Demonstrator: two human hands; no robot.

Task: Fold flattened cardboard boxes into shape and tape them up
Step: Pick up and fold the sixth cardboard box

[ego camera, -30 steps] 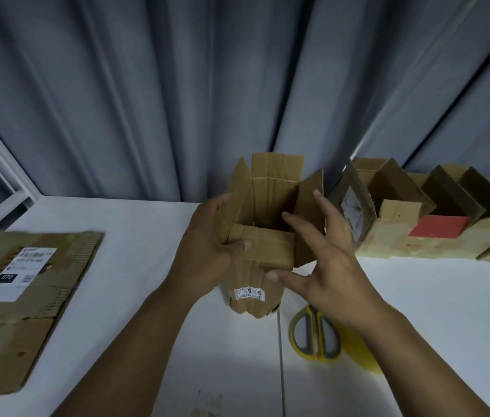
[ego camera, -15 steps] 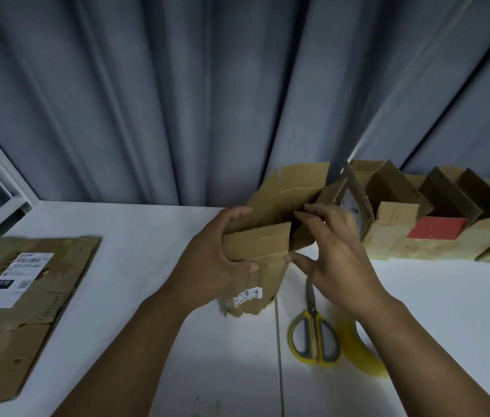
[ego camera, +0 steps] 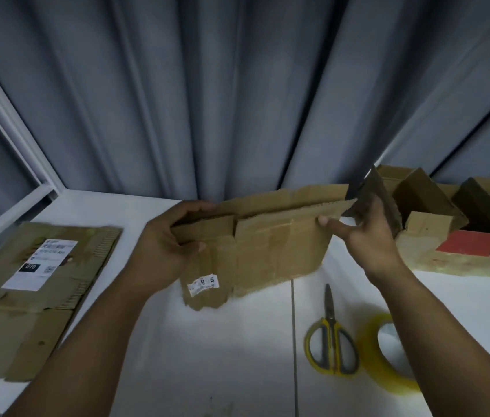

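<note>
Flat cardboard [ego camera: 36, 284]: lies at the left edge of the white table [ego camera: 177, 356], with a white label [ego camera: 40, 263] on top.
Left hand [ego camera: 165, 251]: grips the left end of the box, fingers curled over its top edge, thumb pressed on the front.
Box [ego camera: 268, 245]: pressed flat and held upright between both hands over the middle of the table; a small sticker [ego camera: 203, 285] sits low on its left part.
Right hand [ego camera: 367, 233]: pinches the box's upper right corner, thumb in front, fingers behind.
Scissors [ego camera: 331, 341]: lie closed on the table below the right hand.
Tape roll [ego camera: 388, 356]: just right of the scissors, partly hidden by the right forearm.
Folded boxes [ego camera: 448, 224]: lined up at the far right, flaps open.
</note>
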